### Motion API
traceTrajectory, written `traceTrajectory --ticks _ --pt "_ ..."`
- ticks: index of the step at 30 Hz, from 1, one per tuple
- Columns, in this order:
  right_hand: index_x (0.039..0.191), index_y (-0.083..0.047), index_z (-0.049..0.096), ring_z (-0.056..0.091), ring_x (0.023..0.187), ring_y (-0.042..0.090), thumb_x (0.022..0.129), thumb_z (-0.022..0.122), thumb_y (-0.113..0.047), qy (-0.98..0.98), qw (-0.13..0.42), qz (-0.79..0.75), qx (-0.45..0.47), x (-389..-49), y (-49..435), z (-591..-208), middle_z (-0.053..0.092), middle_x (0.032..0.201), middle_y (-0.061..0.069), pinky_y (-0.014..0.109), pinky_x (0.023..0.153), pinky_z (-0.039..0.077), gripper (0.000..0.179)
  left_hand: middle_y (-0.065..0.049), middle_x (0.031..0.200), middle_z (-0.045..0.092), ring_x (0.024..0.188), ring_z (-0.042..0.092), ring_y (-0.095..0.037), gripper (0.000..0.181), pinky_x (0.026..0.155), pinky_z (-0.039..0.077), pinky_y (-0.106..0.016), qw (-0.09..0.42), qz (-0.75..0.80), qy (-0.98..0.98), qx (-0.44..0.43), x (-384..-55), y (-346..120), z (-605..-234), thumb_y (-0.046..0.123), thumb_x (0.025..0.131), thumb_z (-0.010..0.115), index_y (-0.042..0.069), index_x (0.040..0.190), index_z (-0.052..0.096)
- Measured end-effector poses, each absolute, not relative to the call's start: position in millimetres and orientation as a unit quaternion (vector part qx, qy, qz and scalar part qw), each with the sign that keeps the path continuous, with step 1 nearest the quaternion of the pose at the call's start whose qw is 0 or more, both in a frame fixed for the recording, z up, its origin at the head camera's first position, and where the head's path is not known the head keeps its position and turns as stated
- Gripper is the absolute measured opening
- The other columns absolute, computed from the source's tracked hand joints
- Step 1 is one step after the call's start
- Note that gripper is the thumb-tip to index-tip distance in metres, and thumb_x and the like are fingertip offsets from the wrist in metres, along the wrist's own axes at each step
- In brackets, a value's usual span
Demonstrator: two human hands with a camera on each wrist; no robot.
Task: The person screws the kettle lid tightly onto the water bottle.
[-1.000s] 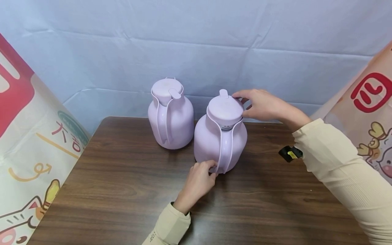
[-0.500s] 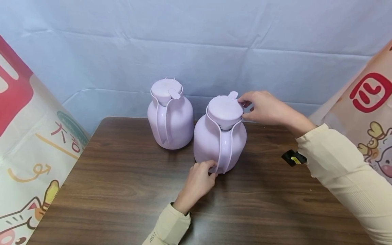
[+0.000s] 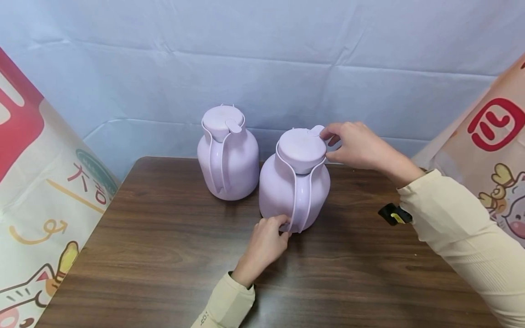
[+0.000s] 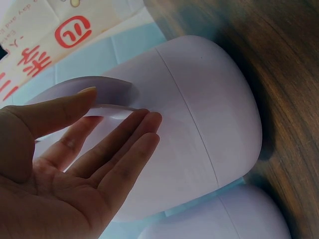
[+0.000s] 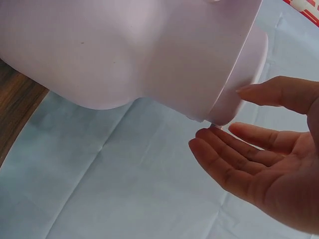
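A lilac thermos jug (image 3: 276,191) stands upright right of the table's middle, its handle (image 3: 302,200) facing me. On its neck sits a round lid (image 3: 301,145), whose small tab (image 3: 316,130) points to the far right. My left hand (image 3: 266,241) pinches the lower handle between thumb and index finger; the left wrist view has its other fingers (image 4: 132,159) fairly straight beside the body. At the lid's right side, my right hand (image 3: 357,143) holds the rim and tab. The right wrist view places the thumb (image 5: 279,94) on the lid's edge, other fingers at its far side.
A second, matching thermos jug (image 3: 242,159) with its lid on stands close by on the left, slightly farther back. Both are on a dark wooden table (image 3: 164,255). Pale blue cloth (image 3: 262,54) hangs behind, with printed sheets (image 3: 53,191) at the sides.
The lid has turned clockwise, its tab swinging from the back towards the right, and my right hand has shifted slightly right with it. The left hand and both jug bodies stay in place.
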State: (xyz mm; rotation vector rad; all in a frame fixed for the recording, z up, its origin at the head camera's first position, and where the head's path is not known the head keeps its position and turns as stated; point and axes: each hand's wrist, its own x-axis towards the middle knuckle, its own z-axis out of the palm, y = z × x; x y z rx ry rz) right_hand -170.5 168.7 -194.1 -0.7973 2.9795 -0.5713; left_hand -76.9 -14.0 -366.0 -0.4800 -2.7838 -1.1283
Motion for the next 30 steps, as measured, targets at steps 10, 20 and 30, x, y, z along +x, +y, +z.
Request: traceTrajectory --ticks 10,20,30 --pt "0.108 0.004 0.059 0.06 0.092 0.031 0.072 0.061 -0.004 0.948 0.004 -0.19 -0.255 -169.5 167.1 -195.5 0.063 0.102 0.019 0.045 0.081 0.042 0.037 -0.008 0.093 0.068 0.083 0.064 -0.023 0.022 0.07 0.049 -0.033 0.049 -0.373 -0.913 -0.159 -77.3 -13.6 -366.5 -0.002 0.074 0.066 0.007 0.094 0.068" --pt "0.101 0.001 0.061 0.062 0.085 0.027 0.073 0.066 -0.008 0.948 -0.009 -0.188 -0.256 -163.9 167.6 -196.5 0.065 0.095 0.015 0.042 0.076 0.044 0.03 -0.008 0.093 0.068 0.084 0.064 -0.023 0.022 0.071 0.049 -0.033 0.046 -0.377 -0.911 -0.161 -77.6 -13.7 -365.9 -0.002 0.074 0.066 0.007 0.094 0.068" --pt "0.108 0.003 0.059 0.062 0.085 0.027 0.074 0.065 -0.008 0.953 0.018 -0.182 -0.242 -165.5 173.2 -187.8 0.064 0.099 0.017 0.042 0.077 0.043 0.036 -0.009 0.094 0.068 0.085 0.064 -0.023 0.021 0.072 0.049 -0.034 0.044 -0.382 -0.909 -0.16 -77.8 -13.7 -366.7 -0.002 0.075 0.066 0.007 0.094 0.068"
